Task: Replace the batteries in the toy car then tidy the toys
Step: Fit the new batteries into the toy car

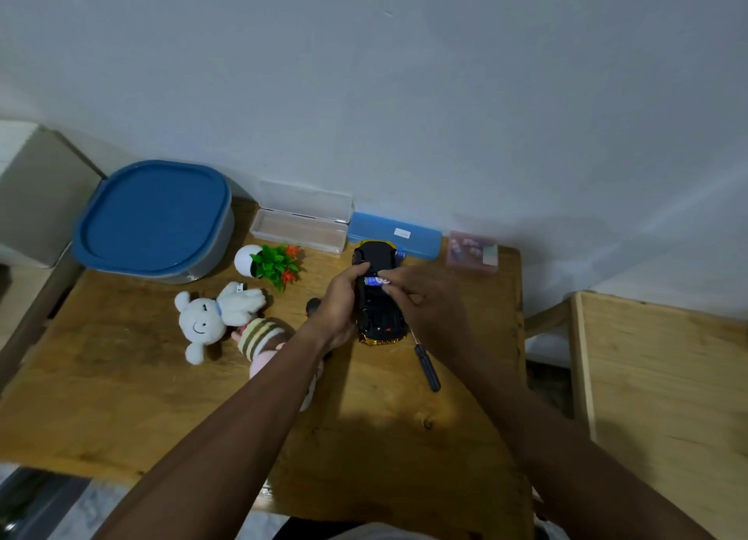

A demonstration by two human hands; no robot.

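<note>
Toy car [380,309], yellow with a black belly, lies upside down on the wooden worktop [121,398]. Left hand [338,305] holds its side; right hand [425,297] fingers pinch a blue battery [374,281] in its belly. Beside the car lies a black screwdriver [427,367]; left of it, a fluffy white bear [210,321].

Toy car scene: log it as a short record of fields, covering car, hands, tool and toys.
toy car: upside down on the wooden table, black underside up
battery: blue, at the car's underside
left hand: grips the car's side
right hand: fingers on the battery
screwdriver: lies on the table beside the car
white plush bear: lies left of the car
blue-lidded bin: shut, back left
</note>
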